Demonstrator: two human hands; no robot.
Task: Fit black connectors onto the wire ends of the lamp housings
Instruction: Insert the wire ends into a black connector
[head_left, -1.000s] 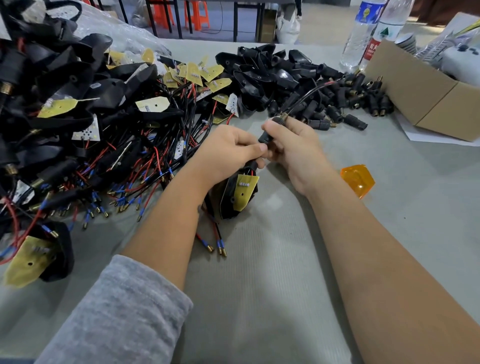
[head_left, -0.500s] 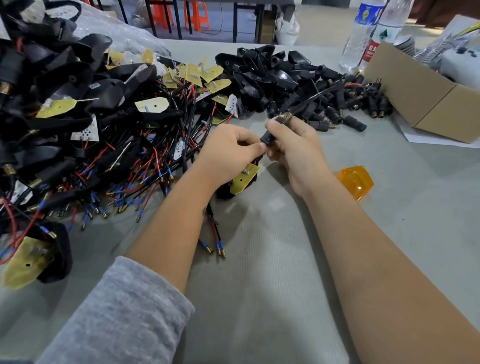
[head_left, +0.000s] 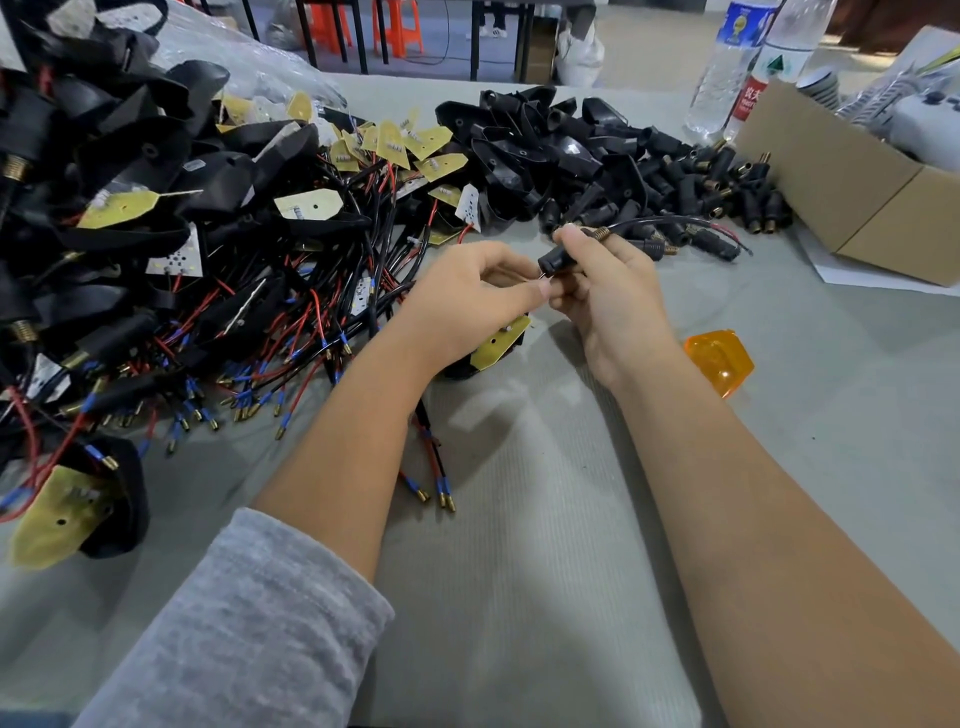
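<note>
Hands (head_left: 470, 301): 2, holding 1 connector (head_left: 558, 261)

A grey ribbed cloth covers the table (head_left: 519, 597), and on its left side lies a big tangled heap of black lamp housings (head_left: 156, 218) with yellow boards and red and black wires. At the far middle sits a pile of loose black connectors (head_left: 717, 187) — just beside a cardboard box (head_left: 857, 197) on white paper at the right. An orange lens (head_left: 719, 361) lies alone on the cloth, and two plastic bottles (head_left: 748, 67) stand at the far edge.
</note>
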